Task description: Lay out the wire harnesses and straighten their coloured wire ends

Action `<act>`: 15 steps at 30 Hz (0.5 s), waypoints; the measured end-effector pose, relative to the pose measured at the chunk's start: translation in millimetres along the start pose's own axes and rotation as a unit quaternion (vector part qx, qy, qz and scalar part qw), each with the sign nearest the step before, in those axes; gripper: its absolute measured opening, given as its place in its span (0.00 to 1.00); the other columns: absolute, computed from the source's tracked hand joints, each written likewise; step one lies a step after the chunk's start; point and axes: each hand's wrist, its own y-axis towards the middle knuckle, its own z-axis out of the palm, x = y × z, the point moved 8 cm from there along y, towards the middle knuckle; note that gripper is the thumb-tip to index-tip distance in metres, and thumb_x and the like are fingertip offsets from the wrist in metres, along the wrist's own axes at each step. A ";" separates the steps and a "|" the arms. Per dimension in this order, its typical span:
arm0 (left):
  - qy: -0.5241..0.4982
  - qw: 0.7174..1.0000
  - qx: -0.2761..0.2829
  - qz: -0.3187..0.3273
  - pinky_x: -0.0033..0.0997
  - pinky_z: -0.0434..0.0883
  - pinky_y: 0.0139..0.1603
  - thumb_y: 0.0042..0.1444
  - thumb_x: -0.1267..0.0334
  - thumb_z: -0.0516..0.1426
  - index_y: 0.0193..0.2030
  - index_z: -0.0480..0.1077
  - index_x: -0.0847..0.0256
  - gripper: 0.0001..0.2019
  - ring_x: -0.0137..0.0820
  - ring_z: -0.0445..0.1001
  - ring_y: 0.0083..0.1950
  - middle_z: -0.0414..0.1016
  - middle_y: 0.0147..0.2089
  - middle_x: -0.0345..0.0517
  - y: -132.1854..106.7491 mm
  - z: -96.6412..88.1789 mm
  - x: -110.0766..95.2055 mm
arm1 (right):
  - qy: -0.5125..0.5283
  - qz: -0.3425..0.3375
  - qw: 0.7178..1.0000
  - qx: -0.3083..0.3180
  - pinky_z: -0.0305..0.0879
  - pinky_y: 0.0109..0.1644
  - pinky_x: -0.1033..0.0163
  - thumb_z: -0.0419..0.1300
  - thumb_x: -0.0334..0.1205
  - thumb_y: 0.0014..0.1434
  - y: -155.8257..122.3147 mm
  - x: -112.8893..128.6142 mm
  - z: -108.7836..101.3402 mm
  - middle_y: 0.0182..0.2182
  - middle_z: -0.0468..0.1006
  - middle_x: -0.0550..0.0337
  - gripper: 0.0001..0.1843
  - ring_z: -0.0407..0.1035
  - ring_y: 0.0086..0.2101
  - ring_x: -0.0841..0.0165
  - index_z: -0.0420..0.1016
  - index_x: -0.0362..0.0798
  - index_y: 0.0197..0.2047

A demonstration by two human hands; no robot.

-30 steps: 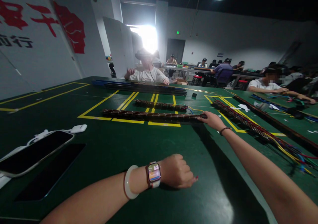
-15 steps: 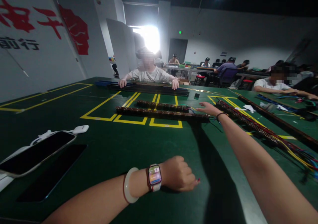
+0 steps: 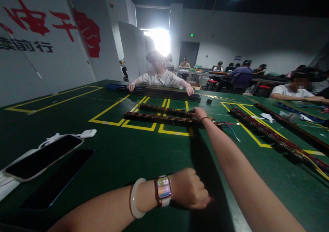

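My left hand (image 3: 191, 188), with a watch and a pale bangle at the wrist, rests on the green table as a loose fist; nothing shows in it. My right hand (image 3: 199, 113) reaches out, its fingers closed on the right end of the shorter dark wired bar (image 3: 167, 109). Just in front of that lies a longer dark bar (image 3: 154, 117), partly behind my right wrist. From its right end, red and blue wires (image 3: 232, 131) with ring terminals spread over the table. Both bars lie across yellow tape outlines (image 3: 138, 126).
Two phones (image 3: 46, 156) (image 3: 60, 180) and a white earbud case (image 3: 88, 133) lie at left. More wired bars (image 3: 272, 132) stretch along the right. Opposite, a person's gloved hands (image 3: 190, 89) rest on long black rails (image 3: 164, 93). Another person (image 3: 295, 89) sits at right.
My right hand has moved left and closed on the end of the shorter bar, which has shifted slightly left relative to the longer one. My left fist stays in place. The view has turned slightly left.
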 end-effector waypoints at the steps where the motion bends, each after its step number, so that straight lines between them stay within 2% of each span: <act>1: -0.002 1.000 0.010 0.000 0.30 0.52 0.19 0.57 0.60 0.50 0.19 0.61 0.60 0.16 0.25 0.64 0.17 0.65 0.17 0.38 -0.2 2.2 0.3 | -0.001 -0.004 1.000 -0.005 0.62 0.40 0.62 0.55 0.62 0.55 2.6 6.3 -0.4 0.42 0.77 0.47 0.27 0.71 0.41 0.60 0.74 0.46 0.42; 5: -0.007 0.999 0.036 -0.001 0.30 0.52 0.19 0.58 0.59 0.50 0.19 0.62 0.60 0.17 0.25 0.64 0.18 0.65 0.17 0.39 -1.0 8.9 0.6 | -0.004 -0.015 0.999 -0.028 0.62 0.40 0.62 0.54 0.60 0.57 7.2 22.9 -1.8 0.42 0.76 0.46 0.27 0.71 0.41 0.60 0.73 0.45 0.44; 9: -0.004 1.000 0.012 -0.001 0.30 0.51 0.19 0.58 0.59 0.50 0.19 0.61 0.60 0.17 0.25 0.64 0.18 0.65 0.17 0.38 -0.2 5.2 0.1 | -0.003 -0.054 0.996 -0.065 0.61 0.43 0.61 0.51 0.58 0.60 1.6 46.0 -8.7 0.44 0.74 0.44 0.26 0.69 0.43 0.60 0.71 0.44 0.47; 12: -0.001 1.000 -0.023 -0.002 0.30 0.51 0.19 0.57 0.60 0.51 0.18 0.60 0.60 0.16 0.24 0.63 0.17 0.65 0.16 0.38 0.7 -2.0 0.5 | 0.002 -0.120 0.988 -0.094 0.58 0.48 0.60 0.49 0.60 0.60 -10.2 79.1 -16.1 0.49 0.71 0.47 0.27 0.66 0.47 0.60 0.69 0.47 0.50; 15: -0.004 0.999 -0.038 -0.001 0.29 0.52 0.19 0.57 0.61 0.51 0.18 0.60 0.60 0.17 0.24 0.62 0.16 0.64 0.16 0.37 1.5 -6.0 0.7 | -0.004 -0.209 0.971 -0.113 0.55 0.51 0.60 0.51 0.64 0.56 -28.8 112.7 -19.9 0.47 0.71 0.52 0.28 0.63 0.47 0.60 0.71 0.50 0.47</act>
